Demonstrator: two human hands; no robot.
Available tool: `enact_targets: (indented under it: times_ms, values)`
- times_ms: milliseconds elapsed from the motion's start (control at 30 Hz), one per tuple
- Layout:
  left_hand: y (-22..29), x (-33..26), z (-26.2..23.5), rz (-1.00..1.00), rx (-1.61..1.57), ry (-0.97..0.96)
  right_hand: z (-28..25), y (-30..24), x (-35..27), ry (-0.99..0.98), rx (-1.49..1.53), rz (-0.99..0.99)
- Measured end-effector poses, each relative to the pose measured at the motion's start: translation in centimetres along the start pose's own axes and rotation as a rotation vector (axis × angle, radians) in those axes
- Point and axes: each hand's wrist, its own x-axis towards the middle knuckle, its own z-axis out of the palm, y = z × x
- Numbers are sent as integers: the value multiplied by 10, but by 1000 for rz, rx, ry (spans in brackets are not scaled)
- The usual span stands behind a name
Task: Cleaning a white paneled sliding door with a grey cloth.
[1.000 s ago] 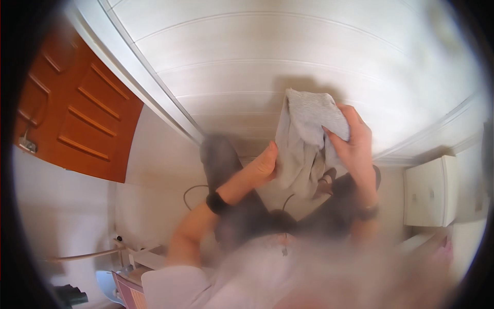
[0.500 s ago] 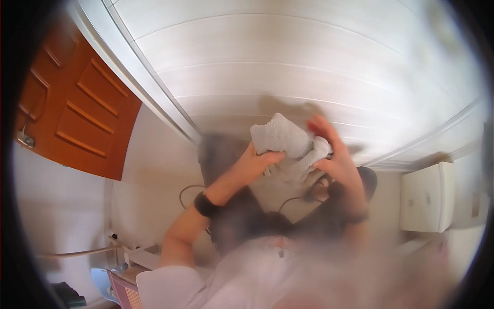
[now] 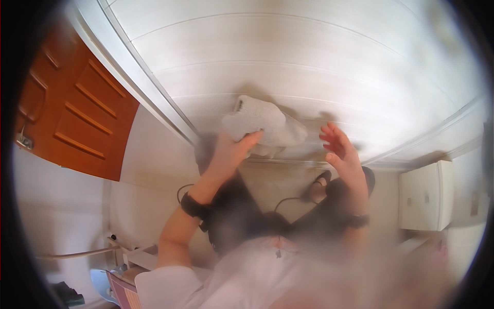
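A seated person holds a folded light-grey cloth point(image 3: 272, 123) out in front of a white panelled surface point(image 3: 288, 56), gripped in the left hand point(image 3: 231, 152) alone. The left thumb presses over the cloth's near edge, and the bundle hides most of the other fingers, so how tightly they close behind it cannot be told. The right hand point(image 3: 343, 152) is empty — half open, palm turned inward, fingers loosely curved and thumb apart from them.

The cloth's long axis runs left to right, its right end dipping slightly toward the near side. That free end points at the right hand's fingers across a short gap; seen from the right hand, the cloth lies to the left, near but not touching. The left hand is the nearer one, in contact at the cloth's left half. A small dark patch shows at the far left corner, too small to identify.

Dark bands circle both wrists, the left one point(image 3: 194, 207) plainly visible, the other hazy. Beneath the hands are dark-trousered legs point(image 3: 239, 216), a dark shoe point(image 3: 323, 177) and a thin cable point(image 3: 288, 199). A brown door point(image 3: 87, 118) stands at left — a white cabinet point(image 3: 421, 198) at right.
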Motion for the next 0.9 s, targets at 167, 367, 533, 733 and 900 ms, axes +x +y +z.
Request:
enact_targets:
  times_ms: [167,367,533,733,900]
  values:
    - [-17,0,14,37,-143,-227,40,-14,26,-180,193,-204]
    - [2,4,6,-101,-83,-381,56,5,13,-197,549,104]
    - [38,18,-31,440,202,-431,49,-37,14,-116,214,124]
    - [89,16,1,740,814,-357,35,-102,34,49,-274,-203]
    - [145,64,19,1461,1054,366,42,-179,79,666,-725,-1080]
